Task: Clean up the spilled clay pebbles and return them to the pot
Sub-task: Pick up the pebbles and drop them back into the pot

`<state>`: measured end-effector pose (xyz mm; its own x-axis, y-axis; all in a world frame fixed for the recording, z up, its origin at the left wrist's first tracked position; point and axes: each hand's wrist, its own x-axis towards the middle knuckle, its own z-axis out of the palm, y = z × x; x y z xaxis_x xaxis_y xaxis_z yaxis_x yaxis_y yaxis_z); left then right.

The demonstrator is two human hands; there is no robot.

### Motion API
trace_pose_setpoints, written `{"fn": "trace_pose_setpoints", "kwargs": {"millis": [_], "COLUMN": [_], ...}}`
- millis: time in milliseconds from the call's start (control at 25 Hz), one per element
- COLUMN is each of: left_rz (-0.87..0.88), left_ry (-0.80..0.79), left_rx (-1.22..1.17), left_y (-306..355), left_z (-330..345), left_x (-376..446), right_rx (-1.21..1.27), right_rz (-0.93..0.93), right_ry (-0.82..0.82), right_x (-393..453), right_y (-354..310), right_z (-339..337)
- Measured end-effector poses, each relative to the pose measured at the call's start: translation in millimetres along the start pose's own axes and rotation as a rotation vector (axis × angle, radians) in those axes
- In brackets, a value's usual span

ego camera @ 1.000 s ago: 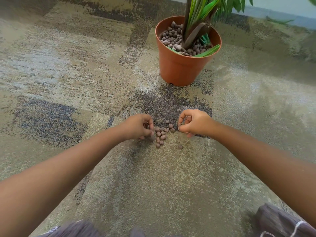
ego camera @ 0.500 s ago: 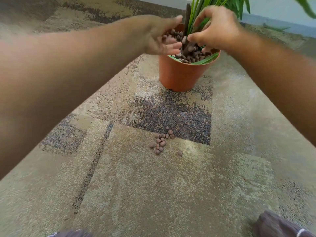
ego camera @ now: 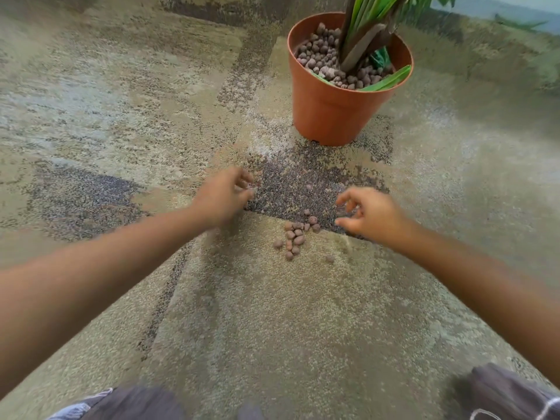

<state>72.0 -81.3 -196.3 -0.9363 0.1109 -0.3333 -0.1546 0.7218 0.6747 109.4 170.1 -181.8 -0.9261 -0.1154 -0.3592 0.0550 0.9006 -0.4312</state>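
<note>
**Pebbles still waiting on the carpet**

Head view: both hands are hovering low over the carpet (ego camera: 272,313); the left hand (ego camera: 222,197) is blurred, fingers loosely curled, apparently holding nothing; the right hand (ego camera: 371,213) is spreading its fingers in an empty claw. The spilled clay pebbles (ego camera: 295,234) are lying between the two hands, nearer the right, a stray one just beyond; the pot (ego camera: 328,113) is standing well ahead of both hands, already holding many pebbles; judging by this, the job is partly done, a small cluster remaining.
</note>
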Motion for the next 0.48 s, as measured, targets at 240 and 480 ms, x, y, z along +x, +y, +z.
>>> {"fn": "trace_pose_setpoints", "kwargs": {"millis": [240, 480], "left_rz": [0.218, 0.407], "left_ry": [0.113, -0.002], "left_rx": [0.534, 0.490], "left_y": [-32.6, -14.9], "left_z": [61.9, 100.5], "left_x": [-27.3, -47.9], "right_rx": [-0.133, -0.152], "right_rz": [-0.120, -0.155], "right_ry": [0.076, 0.118], "right_x": [-19.2, 1.2], "right_y": [7.1, -1.5], "right_z": [62.9, 77.1]}}
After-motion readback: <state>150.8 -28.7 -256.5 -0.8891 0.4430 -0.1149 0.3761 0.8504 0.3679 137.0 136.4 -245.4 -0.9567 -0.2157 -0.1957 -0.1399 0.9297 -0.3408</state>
